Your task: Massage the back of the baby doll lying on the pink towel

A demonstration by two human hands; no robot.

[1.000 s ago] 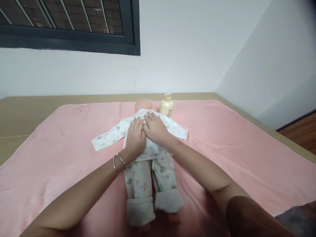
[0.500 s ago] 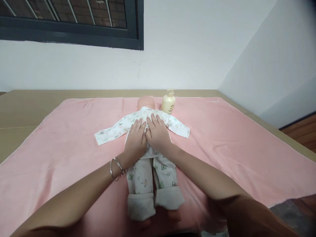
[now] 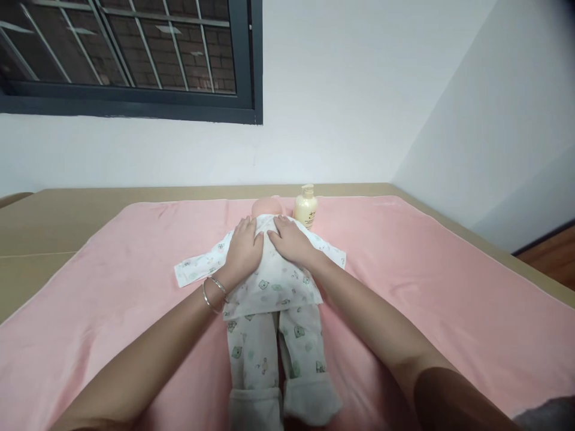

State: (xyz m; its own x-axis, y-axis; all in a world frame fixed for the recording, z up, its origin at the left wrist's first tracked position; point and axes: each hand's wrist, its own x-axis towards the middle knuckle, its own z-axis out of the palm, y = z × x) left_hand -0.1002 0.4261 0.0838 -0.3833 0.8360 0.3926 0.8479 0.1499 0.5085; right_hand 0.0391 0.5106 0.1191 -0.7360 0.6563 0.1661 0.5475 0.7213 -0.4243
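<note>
A baby doll (image 3: 266, 207) lies on a pink blanket (image 3: 148, 323), its bald head at the far end. It wears a white printed top (image 3: 274, 287) and matching trousers (image 3: 256, 353) with turned-up cuffs. My left hand (image 3: 245, 248) rests flat on the upper left of the top, fingers stretched towards the shoulder; two silver bangles (image 3: 214, 292) circle that wrist. My right hand (image 3: 291, 240) lies flat on the upper right of the top, thumb spread inward. A strip of cloth shows between the hands. Neither hand grasps anything. The doll's feet are out of sight.
A cream pump bottle (image 3: 306, 205) stands on the blanket just right of the doll's head. The blanket covers a tan surface (image 3: 40, 221) that meets a white wall (image 3: 332, 120). A dark-framed barred window (image 3: 135, 54) is at upper left.
Both hands have slid up the doll's back towards the shoulders and moved apart, uncovering the lower part of the top. The camera view has tilted up slightly.
</note>
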